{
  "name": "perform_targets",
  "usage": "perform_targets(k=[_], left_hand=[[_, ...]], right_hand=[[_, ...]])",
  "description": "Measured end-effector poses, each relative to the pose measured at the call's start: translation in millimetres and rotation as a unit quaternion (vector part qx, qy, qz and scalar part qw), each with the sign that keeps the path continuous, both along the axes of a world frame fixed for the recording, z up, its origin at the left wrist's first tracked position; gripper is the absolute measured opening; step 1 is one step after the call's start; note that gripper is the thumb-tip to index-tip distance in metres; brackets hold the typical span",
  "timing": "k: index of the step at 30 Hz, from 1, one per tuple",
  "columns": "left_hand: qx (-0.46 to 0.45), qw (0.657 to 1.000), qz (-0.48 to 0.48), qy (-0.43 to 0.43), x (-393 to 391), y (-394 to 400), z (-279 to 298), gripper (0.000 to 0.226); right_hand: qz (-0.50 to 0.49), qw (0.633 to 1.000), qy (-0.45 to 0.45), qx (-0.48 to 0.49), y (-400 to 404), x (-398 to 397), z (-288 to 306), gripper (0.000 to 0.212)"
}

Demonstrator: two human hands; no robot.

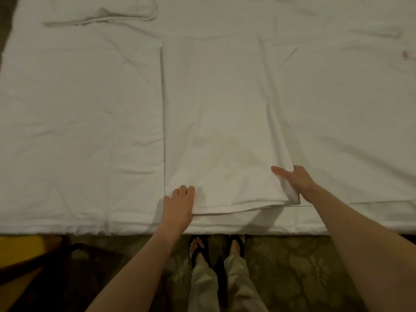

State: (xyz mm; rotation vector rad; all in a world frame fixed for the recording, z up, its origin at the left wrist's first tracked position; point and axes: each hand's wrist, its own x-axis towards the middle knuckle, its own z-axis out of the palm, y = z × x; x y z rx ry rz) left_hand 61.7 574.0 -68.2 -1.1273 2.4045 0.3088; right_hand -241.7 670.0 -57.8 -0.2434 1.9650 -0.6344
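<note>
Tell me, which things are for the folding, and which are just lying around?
For the folding: cloth; left hand on its near corner; right hand gripping its right edge.
Just lying around: pillow at the far side of the bed; chair on the floor.

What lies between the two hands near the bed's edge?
The folded white sheet spans the gap from left hand to right hand; nothing else, head view.

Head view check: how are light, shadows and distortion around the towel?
Head view: dim, warm light, no glare; white towel on white bed shows low contrast; soft shadow left of the left hand; straight edges bow only slightly; detail soft overall.
</note>
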Motion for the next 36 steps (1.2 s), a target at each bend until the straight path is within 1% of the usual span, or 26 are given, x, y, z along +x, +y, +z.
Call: perform_targets(k=[1, 3, 5, 8, 10, 11, 13, 14, 15, 16, 18, 19, 20, 21, 22, 23, 24, 27, 29, 31, 32, 35, 36], left_hand=[[0.003, 1.000, 0.005, -0.019, 1, 1, -2, 0.046], [0.019, 0.999, 0.007, -0.049, 2, 0, -4, 0.042], [0.037, 0.996, -0.025, -0.083, 1, -2, -4, 0.040], [0.096, 0.988, -0.037, -0.115, 0, -8, -1, 0.045], [0.171, 0.978, -0.019, -0.114, 0, -16, 1, 0.047], [0.226, 0.968, -0.002, -0.110, -1, -25, 3, 0.042], [0.340, 0.933, 0.066, -0.097, -5, -50, 13, 0.038], [0.375, 0.917, 0.120, -0.070, -8, -65, 17, 0.039], [0.378, 0.908, 0.181, -0.019, -10, -81, 19, 0.037], [0.346, 0.904, 0.245, 0.047, -13, -97, 23, 0.034], [0.231, 0.895, 0.352, 0.146, -21, -131, 24, 0.031], [0.198, 0.880, 0.394, 0.178, -26, -148, 22, 0.035], [0.194, 0.857, 0.431, 0.204, -33, -166, 19, 0.041], [0.209, 0.830, 0.464, 0.230, -42, -184, 17, 0.045], [0.233, 0.798, 0.494, 0.256, -52, -202, 13, 0.047], [0.258, 0.766, 0.518, 0.279, -64, -218, 11, 0.047], [0.272, 0.744, 0.536, 0.291, -74, -232, 7, 0.045], [0.270, 0.712, 0.559, 0.327, -103, -276, -8, 0.040], [0.276, 0.693, 0.571, 0.343, -118, -305, -21, 0.043], [0.292, 0.675, 0.582, 0.347, -129, -329, -32, 0.044], [0.298, 0.667, 0.586, 0.351, -133, -341, -36, 0.041], [0.322, 0.663, 0.574, 0.356, -143, -366, -42, 0.040], [0.334, 0.663, 0.561, 0.365, -145, -370, -41, 0.035]], right_hand=[[0.000, 1.000, -0.007, 0.010, 4, 2, -5, 0.051], [0.007, 0.999, -0.018, 0.036, 11, 7, -11, 0.044], [0.023, 0.997, -0.034, 0.073, 14, 7, -15, 0.040], [0.042, 0.991, -0.061, 0.114, 0, -6, -12, 0.039], [0.014, 0.996, -0.038, 0.085, -24, -23, -5, 0.035], [-0.002, 0.998, -0.023, 0.059, -39, -32, -3, 0.036], [-0.026, 0.999, -0.019, 0.013, -72, -43, 6, 0.033], [-0.039, 0.999, -0.024, -0.002, -87, -47, 9, 0.040], [-0.050, 0.998, -0.027, -0.013, -101, -52, 9, 0.053], [-0.060, 0.998, -0.026, -0.022, -113, -55, 8, 0.064], [-0.078, 0.996, -0.018, -0.034, -133, -61, 6, 0.078], [-0.087, 0.995, -0.019, -0.037, -141, -64, 5, 0.083], [-0.100, 0.994, -0.019, -0.044, -149, -67, 2, 0.085], [-0.112, 0.992, -0.020, -0.047, -158, -70, -1, 0.084], [-0.118, 0.992, -0.018, -0.051, -167, -74, -3, 0.079], [-0.118, 0.992, -0.013, -0.049, -176, -77, -5, 0.069], [-0.115, 0.992, -0.003, -0.047, -186, -81, -6, 0.056], [-0.119, 0.992, 0.010, -0.046, -215, -96, -12, 0.044], [-0.120, 0.991, 0.018, -0.050, -232, -108, -17, 0.038], [-0.123, 0.990, 0.016, -0.069, -249, -118, -22, 0.034], [-0.126, 0.988, 0.014, -0.083, -257, -122, -24, 0.031], [-0.125, 0.984, 0.030, -0.125, -282, -133, -29, 0.024], [-0.120, 0.982, 0.047, -0.136, -288, -137, -29, 0.022]])
